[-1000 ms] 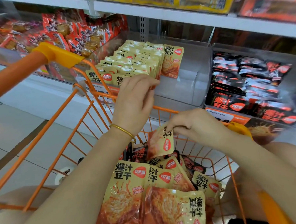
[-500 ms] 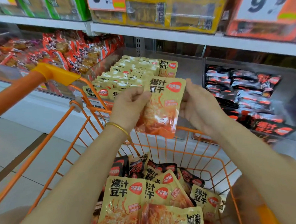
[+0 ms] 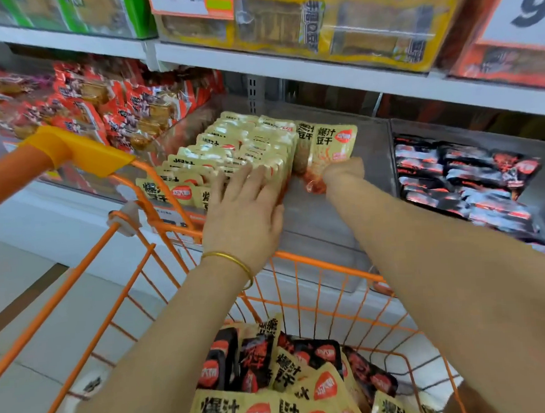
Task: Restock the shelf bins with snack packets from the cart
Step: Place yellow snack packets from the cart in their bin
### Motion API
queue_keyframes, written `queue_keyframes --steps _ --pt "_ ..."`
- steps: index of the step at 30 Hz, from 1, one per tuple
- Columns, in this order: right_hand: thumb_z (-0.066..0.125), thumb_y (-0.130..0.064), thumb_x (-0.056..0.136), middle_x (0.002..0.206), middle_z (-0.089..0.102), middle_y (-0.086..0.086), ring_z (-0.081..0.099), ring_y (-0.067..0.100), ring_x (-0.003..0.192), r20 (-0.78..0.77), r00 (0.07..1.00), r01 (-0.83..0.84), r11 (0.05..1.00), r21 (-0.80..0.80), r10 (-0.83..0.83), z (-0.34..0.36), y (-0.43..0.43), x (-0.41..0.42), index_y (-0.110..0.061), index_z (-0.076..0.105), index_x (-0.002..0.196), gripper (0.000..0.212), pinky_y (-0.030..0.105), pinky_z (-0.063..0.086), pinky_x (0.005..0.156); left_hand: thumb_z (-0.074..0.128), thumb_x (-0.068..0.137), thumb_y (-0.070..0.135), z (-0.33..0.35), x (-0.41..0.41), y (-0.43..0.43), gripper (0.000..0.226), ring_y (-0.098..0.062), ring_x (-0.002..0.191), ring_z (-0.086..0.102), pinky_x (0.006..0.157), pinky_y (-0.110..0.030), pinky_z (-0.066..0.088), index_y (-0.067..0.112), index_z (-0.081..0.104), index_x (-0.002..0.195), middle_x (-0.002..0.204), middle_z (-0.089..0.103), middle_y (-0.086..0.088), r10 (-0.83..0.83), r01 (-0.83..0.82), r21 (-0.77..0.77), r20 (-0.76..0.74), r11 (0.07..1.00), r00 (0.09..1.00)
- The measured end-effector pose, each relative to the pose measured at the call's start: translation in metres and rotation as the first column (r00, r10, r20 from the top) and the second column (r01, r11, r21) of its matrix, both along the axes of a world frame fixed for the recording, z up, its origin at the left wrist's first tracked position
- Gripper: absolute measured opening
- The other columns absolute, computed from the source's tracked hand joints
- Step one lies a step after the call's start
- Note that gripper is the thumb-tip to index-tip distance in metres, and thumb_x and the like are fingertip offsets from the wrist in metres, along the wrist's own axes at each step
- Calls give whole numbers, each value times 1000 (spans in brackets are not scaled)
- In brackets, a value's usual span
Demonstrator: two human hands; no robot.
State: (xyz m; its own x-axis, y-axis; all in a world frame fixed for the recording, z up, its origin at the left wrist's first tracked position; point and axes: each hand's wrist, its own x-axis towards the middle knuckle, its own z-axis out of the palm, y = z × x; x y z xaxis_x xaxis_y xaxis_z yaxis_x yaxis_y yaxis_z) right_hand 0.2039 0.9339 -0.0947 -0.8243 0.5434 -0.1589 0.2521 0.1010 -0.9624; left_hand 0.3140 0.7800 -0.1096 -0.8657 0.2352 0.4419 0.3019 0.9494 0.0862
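In the head view, the left hand (image 3: 243,214) lay flat on the near right part of the yellow packet rows (image 3: 230,151) that stood in the clear shelf bin (image 3: 329,231). Its fingers (image 3: 247,179) were straight and a little spread, and they pressed on the top edges of the packets without curling round any of them. A thin gold bracelet (image 3: 233,259) sat on this wrist.

The right hand (image 3: 342,172) reached farther into the same bin and gripped one yellow snack packet (image 3: 328,146) by its lower part. The fingers were closed round it, but most of them were hidden behind the back of the hand. The packet stood upright above the hand, its printed face toward the camera, and its red lower end came out at the left side of the fist. It was just to the right of the rows, close against their far right end. The bin floor to the right of this packet was bare.

The orange cart (image 3: 315,262) stood near, below both forearms, with its rim against the shelf front. More yellow and black packets (image 3: 275,408) lay in a loose heap in its basket. The cart handle (image 3: 72,150) was on the left. A bin of black packets (image 3: 459,177) was at the right, and red packets (image 3: 101,101) were at the far left.
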Motion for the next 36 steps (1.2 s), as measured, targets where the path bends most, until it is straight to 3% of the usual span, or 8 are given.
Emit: queue_keyframes --steps 2,5,8,13,25,32,34,36 --pt "54 -7 92 85 54 7 62 5 72 58 996 -72 996 43 69 -16 4 -19 -7 50 84 9 10 40 40 30 86 36 -4 -1 1 50 -31 128 43 109 -48 13 12 62 117 132 54 -11 -9 8 -24 -39 1000 999" --pt "60 -27 90 115 62 12 60 24 110 214 976 -106 928 358 28 -28 1 -38 -6 55 120 37 26 48 82 32 84 36 -5 -2 3 49 -33 128 44 110 -50 11 11 63 114 130 55 -13 -8 7 -21 -71 1000 997" --pt "57 -34 88 117 62 11 58 30 111 212 977 -98 870 483 -7 -41 -3 -50 -12 58 117 36 34 46 89 32 83 35 -5 -1 5 50 -32 130 41 112 -52 11 11 60 116 132 53 -13 5 -5 -10 -56 1000 998" --pt "53 -17 89 124 54 16 54 33 113 134 989 -6 875 485 -68 -56 2 -65 -12 52 116 28 36 45 89 32 82 35 -5 -1 7 52 -32 130 40 112 -51 9 11 59 119 132 52 -14 22 -22 -3 -64 1000 998" --pt "41 -15 96 129 50 17 51 34 117 106 991 32 913 406 -82 -57 0 -86 -4 41 123 29 41 43 94 31 82 35 -5 -1 7 52 -32 129 41 112 -53 13 11 58 119 131 53 -14 14 -14 4 -81 1000 997" --pt "51 -10 94 135 44 17 48 31 123 178 979 20 922 387 -96 -36 -14 -57 1 33 130 41 35 41 98 32 82 33 -6 -2 5 50 -31 128 42 114 -50 12 11 58 118 130 53 -13 -9 16 70 -93 997 996" --pt "53 -6 90 123 54 14 53 29 116 65 997 -59 929 365 37 -12 -26 -29 -2 42 121 33 35 44 93 35 82 29 -1 0 4 46 -30 126 44 113 -48 11 11 58 117 128 54 -11 -37 55 167 -108 984 993" --pt "56 -1 81 88 56 2 58 27 96 -160 958 -173 926 336 237 13 -35 17 -15 49 91 19 37 49 80 39 82 21 5 5 -1 41 -29 123 46 114 -49 12 10 58 116 127 54 -10 -65 99 288 -126 953 990"
